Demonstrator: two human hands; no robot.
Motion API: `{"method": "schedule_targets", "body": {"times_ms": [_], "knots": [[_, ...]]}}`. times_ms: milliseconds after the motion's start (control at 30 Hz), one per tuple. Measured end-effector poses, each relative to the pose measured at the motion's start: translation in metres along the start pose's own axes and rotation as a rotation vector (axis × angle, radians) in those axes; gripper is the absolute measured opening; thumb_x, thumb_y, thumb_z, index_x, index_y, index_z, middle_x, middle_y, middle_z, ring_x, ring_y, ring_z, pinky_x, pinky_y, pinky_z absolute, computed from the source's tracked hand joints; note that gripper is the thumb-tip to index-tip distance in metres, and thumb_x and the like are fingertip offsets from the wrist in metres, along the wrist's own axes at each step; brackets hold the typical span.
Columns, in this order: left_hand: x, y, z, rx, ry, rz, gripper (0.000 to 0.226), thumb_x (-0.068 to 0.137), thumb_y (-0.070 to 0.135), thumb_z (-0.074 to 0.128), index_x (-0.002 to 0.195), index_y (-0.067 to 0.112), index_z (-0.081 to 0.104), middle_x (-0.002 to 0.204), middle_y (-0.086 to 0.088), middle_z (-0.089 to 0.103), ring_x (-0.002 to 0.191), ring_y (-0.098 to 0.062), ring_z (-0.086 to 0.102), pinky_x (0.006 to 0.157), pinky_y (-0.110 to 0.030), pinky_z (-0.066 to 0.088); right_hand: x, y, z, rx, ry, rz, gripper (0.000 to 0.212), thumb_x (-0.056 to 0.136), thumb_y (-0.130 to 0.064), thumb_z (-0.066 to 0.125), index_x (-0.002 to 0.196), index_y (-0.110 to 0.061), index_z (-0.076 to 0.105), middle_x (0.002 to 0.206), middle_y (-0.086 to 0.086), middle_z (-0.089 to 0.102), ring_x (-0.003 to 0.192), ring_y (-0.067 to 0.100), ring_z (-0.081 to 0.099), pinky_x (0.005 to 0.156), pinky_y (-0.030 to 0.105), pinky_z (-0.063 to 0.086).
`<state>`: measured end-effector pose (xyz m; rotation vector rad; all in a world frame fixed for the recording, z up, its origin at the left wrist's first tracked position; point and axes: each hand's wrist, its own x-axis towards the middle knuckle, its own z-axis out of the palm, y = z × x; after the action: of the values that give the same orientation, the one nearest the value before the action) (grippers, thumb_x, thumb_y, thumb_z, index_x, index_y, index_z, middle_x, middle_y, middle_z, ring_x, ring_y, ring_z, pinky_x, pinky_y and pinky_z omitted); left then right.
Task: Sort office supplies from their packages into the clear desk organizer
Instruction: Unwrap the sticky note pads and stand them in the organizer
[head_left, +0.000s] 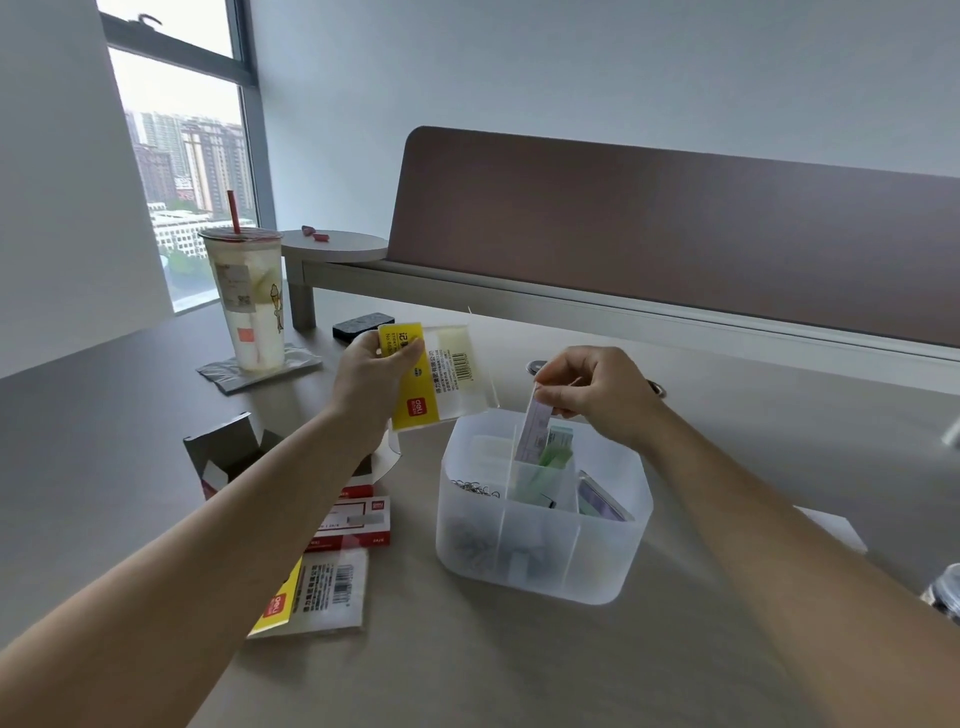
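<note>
A clear desk organizer (540, 566) with several compartments stands on the table. Metal clips lie in its left compartment, green and lilac note pads in the rear ones. My right hand (587, 389) pinches a pale lilac sticky-note pad (536, 436) upright, its lower end inside a rear compartment. My left hand (374, 374) holds a yellow-and-clear plastic package (441, 379) up above the table, left of the organizer.
Red-and-white staple boxes (353, 519), an opened cardboard box (228, 452) and a flat yellow package (317, 592) lie left of the organizer. A drink cup with red straw (249, 301) stands on a grey coaster. A brown partition (675, 234) runs along the back.
</note>
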<state>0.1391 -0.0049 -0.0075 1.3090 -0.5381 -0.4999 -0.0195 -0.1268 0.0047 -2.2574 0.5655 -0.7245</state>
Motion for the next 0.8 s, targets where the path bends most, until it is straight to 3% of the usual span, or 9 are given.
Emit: {"method": "schedule_targets", "body": {"times_ms": [167,233,300,400,500,633,733,800], "knots": [[-0.003,-0.002,-0.003,0.031,-0.016,-0.006,0.014,0.089,0.013,0.048,0.103,0.012,0.045,0.102,-0.008,0.055,0.096,-0.026,0.054,0.082,-0.043,0.048,-0.002,-0.002,0.009,-0.201,-0.12,0.014,0.018,0.078,-0.01,0.067,0.095,-0.004,0.065,0.088,0.006,0.061,0.078,0.014,0.056,0.068,0.017,0.045],[-0.006,0.0,-0.006,0.047,-0.017,-0.008,0.014,0.089,0.013,0.048,0.103,0.012,0.044,0.1,-0.008,0.054,0.096,-0.026,0.053,0.082,-0.043,0.047,-0.005,-0.002,0.01,-0.218,-0.162,0.058,0.025,0.078,-0.015,0.067,0.101,-0.005,0.064,0.091,0.004,0.059,0.083,0.014,0.055,0.068,0.018,0.043],[-0.01,0.001,-0.012,0.079,-0.007,-0.008,0.015,0.089,0.014,0.049,0.103,0.012,0.044,0.104,-0.009,0.053,0.097,-0.027,0.054,0.083,-0.045,0.048,-0.011,-0.002,0.009,-0.202,-0.192,0.101,0.033,0.079,-0.022,0.066,0.109,-0.007,0.062,0.098,0.003,0.062,0.092,0.014,0.056,0.077,0.022,0.041],[-0.021,0.005,-0.024,0.123,0.006,0.0,0.017,0.088,0.016,0.051,0.103,0.014,0.044,0.104,-0.009,0.053,0.096,-0.026,0.055,0.081,-0.044,0.05,-0.025,-0.004,0.006,-0.255,-0.121,0.098,0.037,0.082,-0.03,0.062,0.114,-0.013,0.059,0.12,0.006,0.06,0.112,0.018,0.053,0.087,0.025,0.036],[-0.04,0.009,-0.038,0.179,0.033,0.037,0.017,0.088,0.017,0.052,0.102,0.014,0.044,0.094,-0.005,0.055,0.082,-0.02,0.058,0.068,-0.034,0.051,-0.046,-0.013,0.003,-0.293,0.01,0.026,0.035,0.084,-0.03,0.058,0.116,-0.015,0.058,0.133,0.004,0.051,0.123,0.018,0.045,0.093,0.025,0.031],[-0.074,0.003,-0.057,0.234,0.082,0.058,0.023,0.086,0.016,0.055,0.106,0.013,0.045,0.093,-0.005,0.058,0.086,-0.023,0.061,0.075,-0.04,0.055,-0.088,-0.031,0.009,-0.324,0.092,-0.076,0.035,0.084,-0.024,0.058,0.117,-0.012,0.056,0.129,0.006,0.052,0.121,0.02,0.045,0.093,0.024,0.031],[-0.097,-0.012,-0.071,0.354,0.09,0.094,0.032,0.086,0.015,0.055,0.115,0.01,0.042,0.087,0.0,0.054,0.08,-0.017,0.057,0.057,-0.025,0.049,-0.123,-0.036,0.02,-0.328,0.08,-0.136,0.034,0.082,-0.02,0.061,0.116,-0.013,0.058,0.126,0.006,0.054,0.118,0.022,0.048,0.096,0.024,0.033],[-0.107,-0.024,-0.078,0.479,0.112,0.117,0.035,0.087,0.016,0.054,0.118,0.01,0.039,0.093,-0.002,0.052,0.086,-0.018,0.055,0.054,-0.02,0.045,-0.144,-0.034,0.029,-0.358,0.025,-0.168,0.036,0.081,-0.019,0.063,0.116,-0.011,0.058,0.126,0.006,0.055,0.122,0.02,0.045,0.097,0.019,0.028]]}}
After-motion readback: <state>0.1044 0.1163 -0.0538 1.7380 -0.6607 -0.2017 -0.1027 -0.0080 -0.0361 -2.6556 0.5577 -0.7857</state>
